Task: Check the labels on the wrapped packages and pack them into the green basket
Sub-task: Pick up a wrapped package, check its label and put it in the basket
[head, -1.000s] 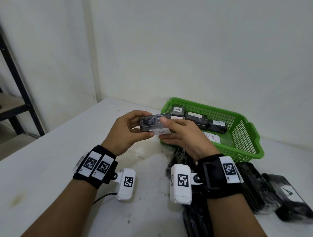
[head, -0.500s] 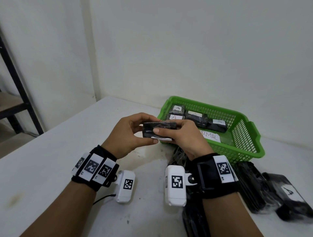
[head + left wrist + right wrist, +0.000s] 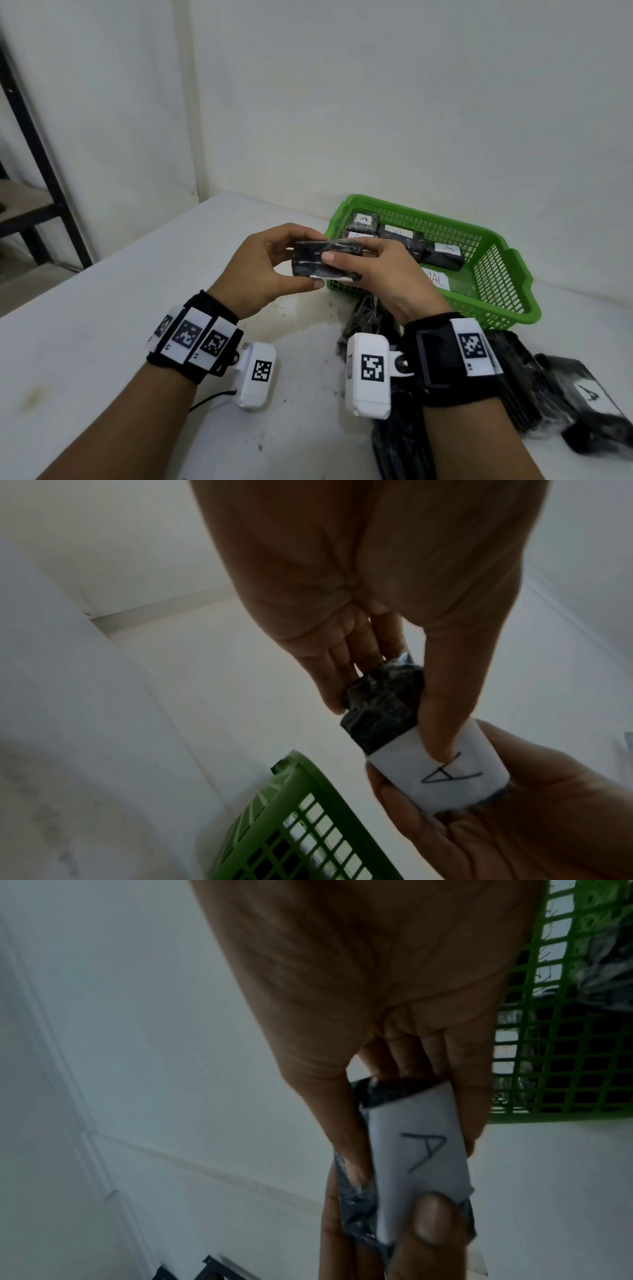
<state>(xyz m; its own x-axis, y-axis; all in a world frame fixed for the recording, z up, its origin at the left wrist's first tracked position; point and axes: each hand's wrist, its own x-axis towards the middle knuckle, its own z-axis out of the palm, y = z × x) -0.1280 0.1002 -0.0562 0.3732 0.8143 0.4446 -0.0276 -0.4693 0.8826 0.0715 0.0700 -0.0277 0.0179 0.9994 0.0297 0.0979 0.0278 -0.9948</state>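
Black-wrapped package point(image 3: 325, 259) pinched at both ends between left hand point(image 3: 263, 270) and right hand point(image 3: 380, 274), long axis hand-to-hand; green basket point(image 3: 507, 274) just beyond right hand, nearer it.

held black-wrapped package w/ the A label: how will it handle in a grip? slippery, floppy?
The package probably stays stiff: both hands, left hand and right hand, hold its ends and it spans them without sagging. The glossy, crinkled wrap may be slippery. The paper label likely offers better friction.
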